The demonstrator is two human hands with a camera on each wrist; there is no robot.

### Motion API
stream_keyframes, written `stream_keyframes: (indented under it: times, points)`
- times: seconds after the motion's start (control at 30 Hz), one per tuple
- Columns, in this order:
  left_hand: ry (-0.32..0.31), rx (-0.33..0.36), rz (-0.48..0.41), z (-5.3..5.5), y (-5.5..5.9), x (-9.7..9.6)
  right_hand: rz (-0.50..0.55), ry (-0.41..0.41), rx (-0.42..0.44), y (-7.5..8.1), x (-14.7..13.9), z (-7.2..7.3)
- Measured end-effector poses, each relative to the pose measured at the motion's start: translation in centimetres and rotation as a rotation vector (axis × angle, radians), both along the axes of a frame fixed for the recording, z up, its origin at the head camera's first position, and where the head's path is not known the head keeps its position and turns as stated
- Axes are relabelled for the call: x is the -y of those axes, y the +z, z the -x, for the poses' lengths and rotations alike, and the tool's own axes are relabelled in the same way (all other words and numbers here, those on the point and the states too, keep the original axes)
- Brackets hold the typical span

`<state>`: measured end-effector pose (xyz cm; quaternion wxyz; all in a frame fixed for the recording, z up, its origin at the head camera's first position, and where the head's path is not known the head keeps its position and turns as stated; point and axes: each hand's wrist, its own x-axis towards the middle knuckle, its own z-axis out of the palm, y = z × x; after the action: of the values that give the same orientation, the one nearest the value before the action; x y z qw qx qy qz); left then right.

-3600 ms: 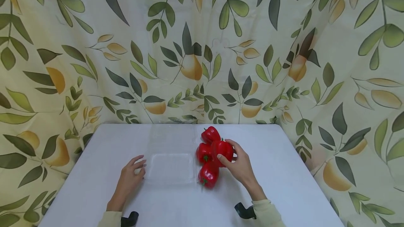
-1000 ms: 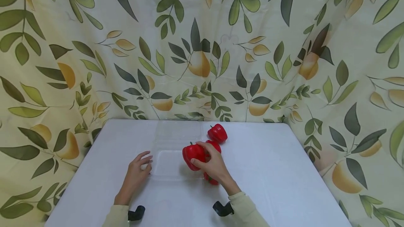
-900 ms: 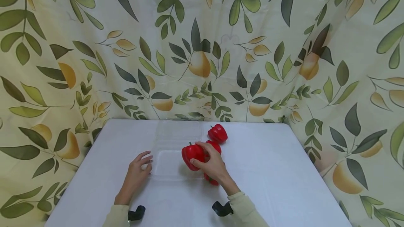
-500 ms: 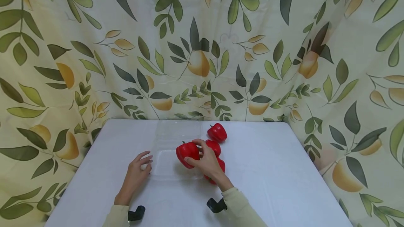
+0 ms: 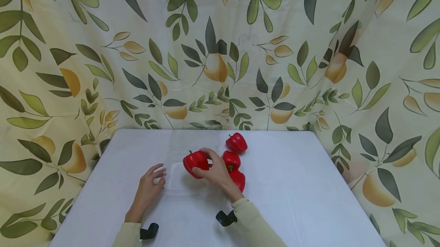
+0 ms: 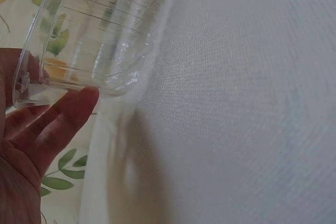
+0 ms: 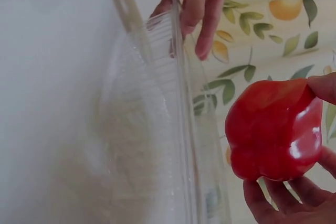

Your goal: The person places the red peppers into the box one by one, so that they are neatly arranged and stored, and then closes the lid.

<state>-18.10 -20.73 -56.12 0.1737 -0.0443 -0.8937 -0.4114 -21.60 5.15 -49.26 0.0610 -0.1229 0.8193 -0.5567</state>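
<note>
A red bell pepper (image 5: 195, 164) is in my right hand (image 5: 217, 171), fingers and thumb curled round it, raised over a clear plastic container (image 5: 177, 190). In the right wrist view the pepper (image 7: 275, 129) hangs above the container's rim, with its lobed end showing. My left hand (image 5: 148, 189) holds the container's left edge. In the left wrist view its thumb and fingers (image 6: 63, 121) lie on either side of the clear rim (image 6: 29, 95). The container's hinged lid (image 5: 194, 140) lies folded back behind it.
Red bell peppers lie to the container's right: one at the back (image 5: 236, 143), one in the middle (image 5: 231, 159) and one at the front (image 5: 238, 180), partly behind my right wrist. A white table (image 5: 292, 186) bears everything, with a leaf-patterned curtain (image 5: 213, 98) behind.
My right hand has lifted the bell pepper from the group and carried it left over the container. My left hand stays at the container's edge. The view has shifted slightly.
</note>
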Motion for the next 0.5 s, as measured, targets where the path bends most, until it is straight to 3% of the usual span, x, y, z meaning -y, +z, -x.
stream_keyframes:
  times: [0.5]
  points:
    - [-0.016,0.046,-0.02,-0.2,0.2,-0.1,-0.112,0.042,-0.004,0.4,3.2,2.0]
